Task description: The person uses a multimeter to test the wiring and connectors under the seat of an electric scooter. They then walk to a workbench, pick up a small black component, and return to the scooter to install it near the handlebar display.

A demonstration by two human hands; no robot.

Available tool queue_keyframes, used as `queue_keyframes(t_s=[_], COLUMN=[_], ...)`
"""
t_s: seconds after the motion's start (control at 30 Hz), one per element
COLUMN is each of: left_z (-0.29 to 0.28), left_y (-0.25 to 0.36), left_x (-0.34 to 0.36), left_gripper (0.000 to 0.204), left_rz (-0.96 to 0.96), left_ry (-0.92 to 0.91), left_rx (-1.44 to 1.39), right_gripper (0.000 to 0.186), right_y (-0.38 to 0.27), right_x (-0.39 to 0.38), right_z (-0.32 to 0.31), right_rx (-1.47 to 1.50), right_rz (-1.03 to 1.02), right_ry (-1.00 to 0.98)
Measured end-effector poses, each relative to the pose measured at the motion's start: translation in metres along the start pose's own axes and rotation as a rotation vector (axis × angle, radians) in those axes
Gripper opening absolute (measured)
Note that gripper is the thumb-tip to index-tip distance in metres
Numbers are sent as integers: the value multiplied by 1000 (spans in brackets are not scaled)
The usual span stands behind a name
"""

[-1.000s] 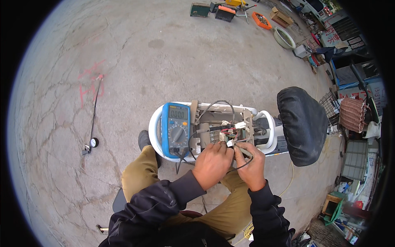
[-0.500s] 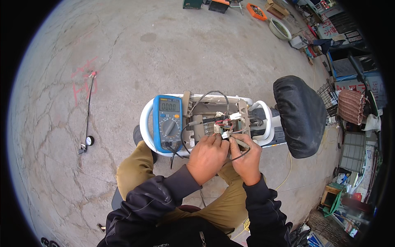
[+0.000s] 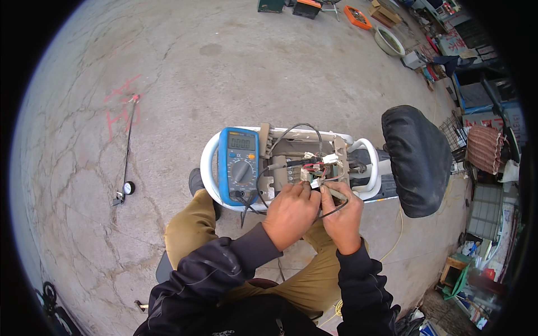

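A blue multimeter [image 3: 239,166] lies on the opened white frame [image 3: 208,162] of a small scooter, its dial facing up. To its right sit exposed wires and white connectors [image 3: 317,167]. My left hand [image 3: 290,214] pinches a small connector at the wire bundle. My right hand [image 3: 342,213] is closed around a thin probe with a black lead, its tip near the same connector. Black leads [image 3: 255,200] run from the meter toward my hands. A black padded seat [image 3: 417,159] stands to the right of the frame.
Cracked concrete spreads all around. A thin cable with a small round gauge [image 3: 128,187] lies at the left by red paint marks. Boxes, a bowl [image 3: 389,40] and cluttered shelves line the top and right edges. My knees [image 3: 196,224] are under the frame.
The view has shifted slightly, so the scooter sits a little higher. Both hands stay at the wire bundle with only small finger movement.
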State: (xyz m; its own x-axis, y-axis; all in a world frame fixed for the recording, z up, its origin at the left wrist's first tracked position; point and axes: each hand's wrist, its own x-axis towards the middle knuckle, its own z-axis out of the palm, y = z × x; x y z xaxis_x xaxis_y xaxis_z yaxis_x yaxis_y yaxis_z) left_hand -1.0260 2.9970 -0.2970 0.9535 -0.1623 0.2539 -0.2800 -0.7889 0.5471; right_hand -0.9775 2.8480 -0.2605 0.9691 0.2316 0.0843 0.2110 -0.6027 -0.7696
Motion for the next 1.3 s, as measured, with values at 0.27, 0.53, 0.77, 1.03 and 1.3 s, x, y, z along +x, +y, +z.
queue_keyframes(t_s=[0.27, 0.53, 0.77, 1.03, 1.3], left_z=[3, 0, -1, 3, 4], left_y=[-2, -1, 0, -1, -2], left_x=[0, -1, 0, -1, -1], left_gripper=[15, 18, 22, 20, 16], left_rz=[21, -13, -24, -24, -6], left_ry=[101, 40, 28, 59, 82], left_rx=[14, -22, 3, -13, -31], right_gripper=[17, 19, 17, 17, 16], right_y=[-8, -2, 6, 7, 4], right_x=[7, 17, 0, 8, 0], right_z=[-14, -38, -14, -14, -9], right_rx=[11, -64, 11, 42, 65], right_rz=[48, -240, -91, -103, -3], right_ry=[-129, -233, -66, -95, -54])
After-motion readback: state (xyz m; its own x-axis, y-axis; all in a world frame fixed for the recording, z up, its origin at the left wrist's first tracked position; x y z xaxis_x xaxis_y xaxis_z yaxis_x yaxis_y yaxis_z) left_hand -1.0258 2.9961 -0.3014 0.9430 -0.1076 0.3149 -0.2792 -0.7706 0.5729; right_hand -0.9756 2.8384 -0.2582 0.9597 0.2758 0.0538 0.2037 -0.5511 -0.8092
